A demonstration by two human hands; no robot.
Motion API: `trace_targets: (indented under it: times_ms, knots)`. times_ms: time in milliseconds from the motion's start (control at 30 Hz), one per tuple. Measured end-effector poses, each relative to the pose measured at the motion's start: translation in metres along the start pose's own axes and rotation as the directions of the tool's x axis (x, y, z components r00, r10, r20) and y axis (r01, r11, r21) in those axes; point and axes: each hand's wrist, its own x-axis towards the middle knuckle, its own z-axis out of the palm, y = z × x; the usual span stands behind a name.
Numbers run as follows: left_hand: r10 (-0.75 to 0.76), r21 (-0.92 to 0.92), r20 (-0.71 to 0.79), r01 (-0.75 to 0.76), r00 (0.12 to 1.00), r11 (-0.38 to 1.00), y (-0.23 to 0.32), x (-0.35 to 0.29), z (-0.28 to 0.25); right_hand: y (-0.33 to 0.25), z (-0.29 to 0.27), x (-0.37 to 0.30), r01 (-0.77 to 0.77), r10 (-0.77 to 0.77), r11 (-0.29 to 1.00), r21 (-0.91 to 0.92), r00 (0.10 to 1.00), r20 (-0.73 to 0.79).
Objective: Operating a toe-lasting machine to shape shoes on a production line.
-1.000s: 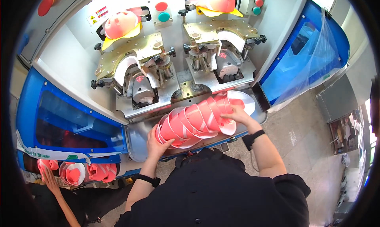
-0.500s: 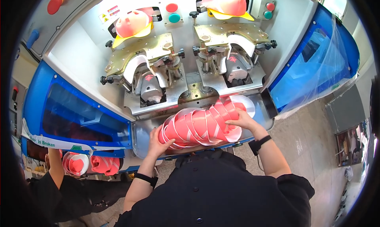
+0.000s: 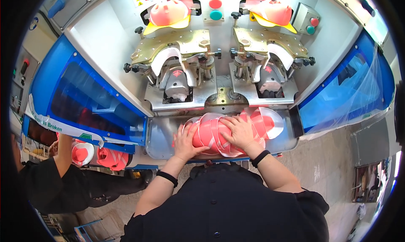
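A row of nested coral-pink pieces with white edges [image 3: 214,133], seemingly shoe uppers, lies on its side in a metal tray [image 3: 162,134] in front of me. My left hand [image 3: 187,144] grips the left end, fingers spread over the top and thumb along the near side. Further right, my right hand [image 3: 240,134] is curved over the middle of the row, gripping from above. The right end, with a pale rim [image 3: 275,123], sticks out past this hand. My palms hide part of the row.
Behind the tray stand two metal moulding stations [image 3: 177,83] [image 3: 269,79]. Above them, coral-and-yellow pieces [image 3: 170,13] [image 3: 272,12] sit on forms. Blue window panels [image 3: 90,100] [image 3: 341,92] flank the tray. At left, a co-worker's arm [image 3: 64,155] is near more coral pieces [image 3: 113,157].
My right hand has moved left from the right end of the row to its middle. My left hand has come further onto the top. The view has shifted, moving the machine right in the picture.
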Motion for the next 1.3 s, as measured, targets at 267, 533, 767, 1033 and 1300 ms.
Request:
trace_targets:
  times_ms: [267, 533, 767, 1033, 1300]
  knots:
    - [0.015, -0.166, -0.21, -0.05, 0.978, 0.985, -0.024, -0.021, 0.022, -0.006, 0.003, -0.014, 0.059, -0.048, 0.995, 0.087, 0.991, -0.123]
    - [-0.392, -0.711, -0.355, 0.027, 0.848, 0.702, -0.042, -0.024, 0.019, -0.01, 0.007, -0.033, 0.054, -0.037, 0.994, 0.097, 0.986, -0.165]
    - [-0.687, 0.116, -0.052, 0.688, 0.725, 0.716, -0.099, -0.104, 0.047, -0.01, 0.002, -0.041, 0.047, -0.033, 0.997, 0.069, 0.982, -0.185]
    - [-0.709, 0.231, 0.105, 0.676, 0.698, 0.7, -0.076, -0.12, 0.037, -0.012, -0.007, -0.056, 0.084, -0.07, 0.994, 0.07, 0.982, -0.177]
    - [-0.592, 0.221, -0.011, 0.58, 0.806, 0.784, -0.017, -0.164, 0.049, -0.006, -0.012, -0.073, 0.109, -0.085, 0.989, 0.098, 0.971, -0.222]
